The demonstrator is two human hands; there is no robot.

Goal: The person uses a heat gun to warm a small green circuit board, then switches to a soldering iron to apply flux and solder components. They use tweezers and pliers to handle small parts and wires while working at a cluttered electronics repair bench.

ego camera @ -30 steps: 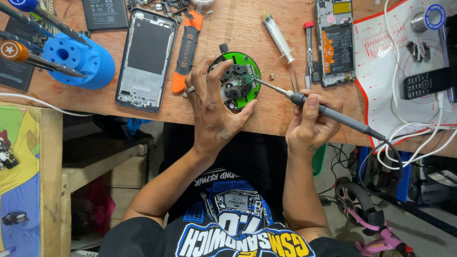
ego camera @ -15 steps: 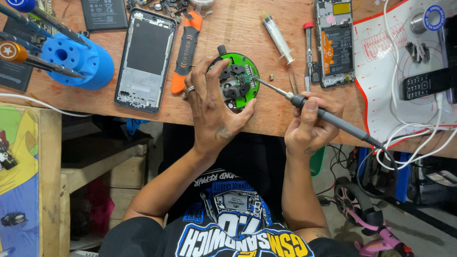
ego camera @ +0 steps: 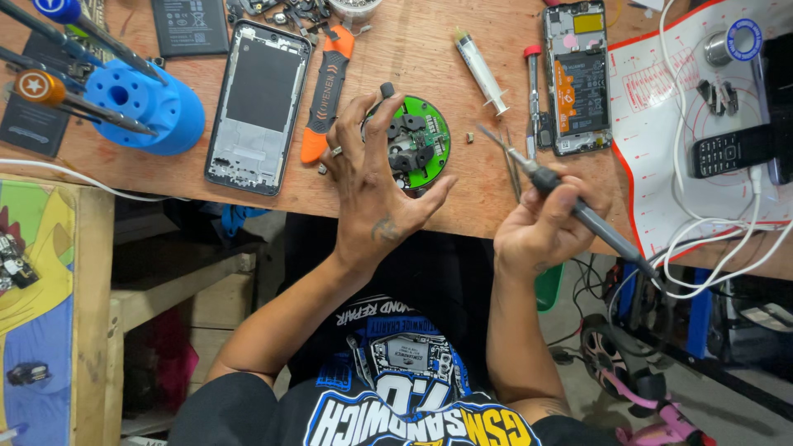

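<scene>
Cluttered wooden workbench [ego camera: 429, 49], round green circuit board [ego camera: 417, 144], white mat [ego camera: 661, 107] alongside.

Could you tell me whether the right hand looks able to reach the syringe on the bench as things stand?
Probably yes: the syringe lies in the open just beyond the right hand, though that hand holds the soldering iron.

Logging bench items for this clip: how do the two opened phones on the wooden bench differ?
The left phone frame is larger, tilted, and mostly a bare dark shell with a silver rim. The right phone is narrower, upright, and still filled with an orange part, a yellow patch and dark boards. The left hand is nearer the frame. Both lie flat, opened, untouched.
</scene>
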